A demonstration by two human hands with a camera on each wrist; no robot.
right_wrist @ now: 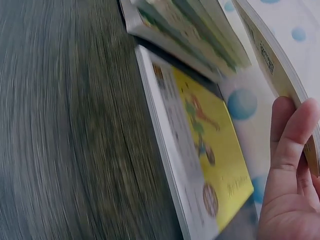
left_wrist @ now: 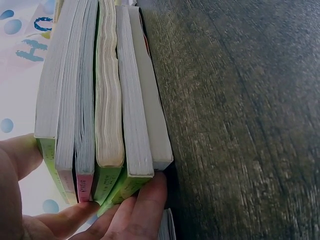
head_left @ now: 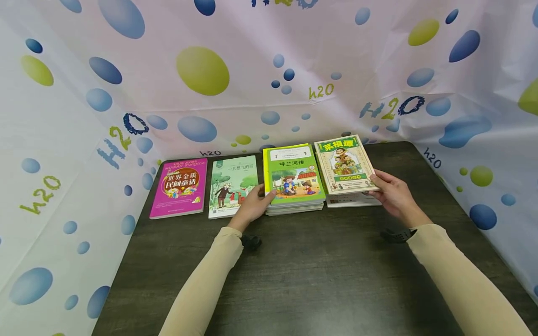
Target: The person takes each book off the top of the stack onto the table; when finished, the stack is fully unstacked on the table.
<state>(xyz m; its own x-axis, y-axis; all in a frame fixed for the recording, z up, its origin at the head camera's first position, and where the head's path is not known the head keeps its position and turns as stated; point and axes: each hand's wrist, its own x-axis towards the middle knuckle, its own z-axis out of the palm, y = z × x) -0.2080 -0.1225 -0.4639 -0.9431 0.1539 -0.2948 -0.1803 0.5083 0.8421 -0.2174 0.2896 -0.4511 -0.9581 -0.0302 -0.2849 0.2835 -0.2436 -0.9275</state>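
In the head view my left hand (head_left: 254, 203) is at the left side of a stack of books (head_left: 294, 211), its thumb on the green top book (head_left: 294, 175). Seen from the left wrist, the thumb lies by the top cover and the fingers (left_wrist: 145, 205) reach along the spines to the bottom book. My right hand (head_left: 394, 195) pinches a cream book with a green title (head_left: 345, 163) by its right lower edge. That book is raised, tilted, above a yellow and white book (right_wrist: 207, 145) lying on the table, which it mostly covers in the head view.
Left of the stack lie a light green book (head_left: 229, 182) and a magenta book (head_left: 178, 189). All are along the back of a dark wood-grain table (head_left: 319, 270). A white backdrop (head_left: 252, 46) with blue and green dots hangs behind and beside it.
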